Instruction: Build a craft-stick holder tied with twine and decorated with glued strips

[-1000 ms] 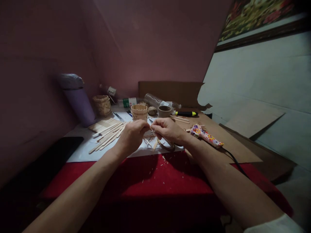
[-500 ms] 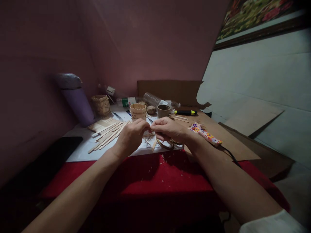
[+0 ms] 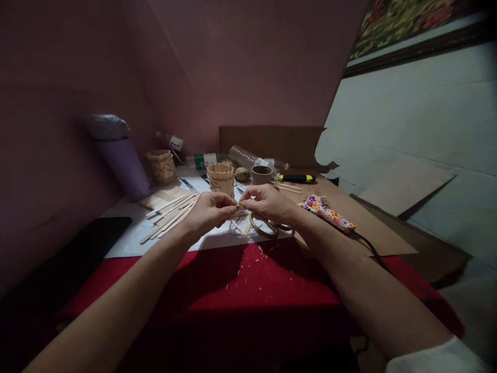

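My left hand [image 3: 207, 213] and my right hand [image 3: 268, 203] meet fingertip to fingertip over the white sheet [image 3: 128, 237], both pinching one small piece of wooden stick [image 3: 239, 207]. The piece is mostly hidden by my fingers. Below my hands lie short stick offcuts [image 3: 245, 229] and a pair of scissors [image 3: 267, 228]. Several long wooden craft sticks [image 3: 171, 212] lie to the left of my left hand. A small cup built of sticks [image 3: 220, 178] stands just behind my hands.
A red cloth [image 3: 248, 282] covers the near table, with wood chips on it. A floral-patterned glue gun [image 3: 328, 213] lies on cardboard [image 3: 361, 228] at right. At the back stand a purple bin [image 3: 120, 160], a woven basket [image 3: 161, 166], a tape roll [image 3: 262, 175], a bottle [image 3: 248, 157] and a yellow-black knife [image 3: 297, 178].
Both hands rose slightly and drew closer together at the fingertips around the small stick piece. The scissors under my right hand are more exposed.
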Motion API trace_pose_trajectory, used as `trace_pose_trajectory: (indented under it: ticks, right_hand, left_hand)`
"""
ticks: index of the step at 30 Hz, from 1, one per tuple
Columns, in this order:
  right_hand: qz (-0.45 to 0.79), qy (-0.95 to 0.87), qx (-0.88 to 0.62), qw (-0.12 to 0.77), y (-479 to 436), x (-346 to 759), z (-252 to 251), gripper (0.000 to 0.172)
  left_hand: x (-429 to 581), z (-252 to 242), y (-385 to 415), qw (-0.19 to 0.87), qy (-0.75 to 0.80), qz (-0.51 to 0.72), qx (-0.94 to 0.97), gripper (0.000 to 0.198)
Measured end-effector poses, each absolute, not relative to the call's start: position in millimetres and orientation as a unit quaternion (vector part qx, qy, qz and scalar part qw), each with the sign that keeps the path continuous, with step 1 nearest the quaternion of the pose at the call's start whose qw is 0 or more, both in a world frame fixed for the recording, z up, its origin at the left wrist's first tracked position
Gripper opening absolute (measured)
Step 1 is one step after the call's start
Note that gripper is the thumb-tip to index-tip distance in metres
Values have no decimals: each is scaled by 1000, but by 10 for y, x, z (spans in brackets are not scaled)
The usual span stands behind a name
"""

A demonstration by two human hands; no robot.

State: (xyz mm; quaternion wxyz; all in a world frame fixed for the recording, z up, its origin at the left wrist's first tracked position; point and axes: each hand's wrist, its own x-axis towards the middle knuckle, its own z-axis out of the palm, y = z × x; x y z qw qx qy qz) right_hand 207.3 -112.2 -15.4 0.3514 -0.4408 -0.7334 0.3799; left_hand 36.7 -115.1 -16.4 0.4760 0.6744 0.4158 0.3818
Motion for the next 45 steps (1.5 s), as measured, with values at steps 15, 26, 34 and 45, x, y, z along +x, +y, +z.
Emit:
trace_pose_trajectory:
  ticks: [15,26,34,45]
  right_hand:
    - [315,-786,-320,426,-1119,2055,-213,7]
    - [313,-806,-302,402,-1114,2100,-255,10]
    - [281,-828,-277,399,-1097,2107,-286,8]
    - [164,-852,-264,423,-1123,2097,-238,12]
  left_hand:
    - [245,-181,-1055,647,357,365,566,12]
    - [201,-137,-1044,727,333,318,509,13]
    - [204,-132,-1049,750,363,295,468,15]
    - [211,-106,-1078,755,363,298,457,8]
